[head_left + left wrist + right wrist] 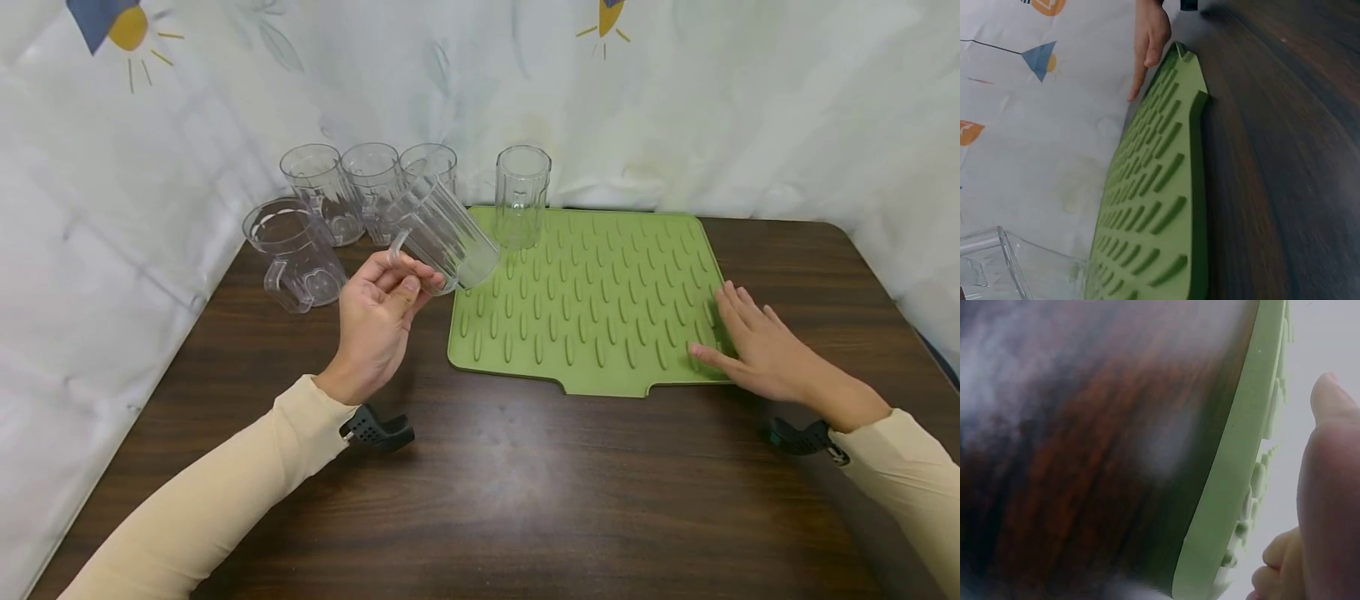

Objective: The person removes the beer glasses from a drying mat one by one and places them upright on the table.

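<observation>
My left hand [375, 325] pinches the handle of a clear mug [459, 237] between thumb and fingers. The mug is tilted in the air, partly over the left edge of a green ribbed drying mat [600, 304]. Part of a clear mug [988, 265] also shows at the lower left of the left wrist view. On the mat's back left corner stands another clear mug [522, 200]. My right hand [768, 354] lies at the mat's right edge with its fingers extended, thumb over the ribs. In the right wrist view its thumb [1333, 403] is beside the mat edge.
Several more clear mugs stand left of the mat: one in front [303, 267], the others [322, 200] in a row behind. All are on a dark wooden table [517, 483]. A white patterned curtain [720, 108] hangs along the back and sides.
</observation>
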A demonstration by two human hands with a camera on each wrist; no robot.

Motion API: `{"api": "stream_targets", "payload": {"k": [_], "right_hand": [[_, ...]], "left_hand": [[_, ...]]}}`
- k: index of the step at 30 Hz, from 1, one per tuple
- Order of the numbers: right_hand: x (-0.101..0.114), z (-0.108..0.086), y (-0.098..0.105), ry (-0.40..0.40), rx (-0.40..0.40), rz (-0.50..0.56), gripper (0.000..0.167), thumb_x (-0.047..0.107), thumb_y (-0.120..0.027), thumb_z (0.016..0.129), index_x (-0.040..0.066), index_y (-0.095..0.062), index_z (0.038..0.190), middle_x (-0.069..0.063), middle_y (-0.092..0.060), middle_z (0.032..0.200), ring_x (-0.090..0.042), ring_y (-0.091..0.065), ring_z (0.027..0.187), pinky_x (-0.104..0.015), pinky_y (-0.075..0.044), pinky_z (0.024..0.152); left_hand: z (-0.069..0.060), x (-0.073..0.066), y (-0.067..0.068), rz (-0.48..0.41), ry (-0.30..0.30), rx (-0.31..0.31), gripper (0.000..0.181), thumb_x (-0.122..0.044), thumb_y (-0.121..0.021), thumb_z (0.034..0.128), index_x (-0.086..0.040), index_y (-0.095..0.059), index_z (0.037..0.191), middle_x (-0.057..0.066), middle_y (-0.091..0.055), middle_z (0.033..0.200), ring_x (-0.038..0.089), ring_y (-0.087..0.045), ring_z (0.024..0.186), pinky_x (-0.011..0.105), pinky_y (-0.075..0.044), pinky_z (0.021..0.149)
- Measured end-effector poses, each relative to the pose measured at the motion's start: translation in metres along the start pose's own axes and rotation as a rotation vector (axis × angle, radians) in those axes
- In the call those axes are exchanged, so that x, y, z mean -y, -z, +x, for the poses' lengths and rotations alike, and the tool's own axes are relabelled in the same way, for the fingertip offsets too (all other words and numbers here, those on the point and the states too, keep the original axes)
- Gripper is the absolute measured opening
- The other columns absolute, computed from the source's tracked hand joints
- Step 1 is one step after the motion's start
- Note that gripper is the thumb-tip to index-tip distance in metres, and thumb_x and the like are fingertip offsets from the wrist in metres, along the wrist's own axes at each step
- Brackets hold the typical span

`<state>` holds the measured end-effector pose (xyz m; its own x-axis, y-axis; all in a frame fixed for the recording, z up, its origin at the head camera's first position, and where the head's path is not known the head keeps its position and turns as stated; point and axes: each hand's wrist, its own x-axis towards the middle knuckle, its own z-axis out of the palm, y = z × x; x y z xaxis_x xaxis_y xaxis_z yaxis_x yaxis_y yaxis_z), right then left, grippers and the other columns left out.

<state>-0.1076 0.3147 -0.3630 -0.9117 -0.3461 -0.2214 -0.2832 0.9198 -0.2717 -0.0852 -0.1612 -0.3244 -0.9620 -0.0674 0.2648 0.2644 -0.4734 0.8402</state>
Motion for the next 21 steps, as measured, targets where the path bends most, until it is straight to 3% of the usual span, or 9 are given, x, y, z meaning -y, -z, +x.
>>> {"api": "stream_targets", "payload": {"k": [15, 21], "right_hand": [[-0.002, -0.004, -0.006, -0.015, 0.035, 0.001, 0.101, 0.054, -0.051, 0.105, -0.008, 0.005, 0.161, -0.034, 0.014, 0.168, -0.053, 0.008, 0.158, -0.078, -0.009, 0.122], [-0.003, -0.004, -0.006, -0.019, 0.031, -0.029, 0.102, 0.055, -0.052, 0.105, -0.009, 0.005, 0.161, -0.035, 0.013, 0.168, -0.053, 0.006, 0.158, -0.078, -0.012, 0.122]], "left_hand": [[-0.004, -0.001, 0.033, 0.245, 0.0, -0.043, 0.03, 0.017, -0.051, 0.0982, -0.01, -0.064, 0.099, -0.002, -0.075, 0.091, 0.012, -0.077, 0.088, 0.028, -0.064, 0.092], [-0.004, -0.001, 0.046, 0.28, -0.007, -0.059, 0.029, 0.018, -0.05, 0.0974, -0.007, -0.065, 0.099, -0.001, -0.076, 0.09, 0.012, -0.076, 0.087, 0.026, -0.064, 0.092]]}}
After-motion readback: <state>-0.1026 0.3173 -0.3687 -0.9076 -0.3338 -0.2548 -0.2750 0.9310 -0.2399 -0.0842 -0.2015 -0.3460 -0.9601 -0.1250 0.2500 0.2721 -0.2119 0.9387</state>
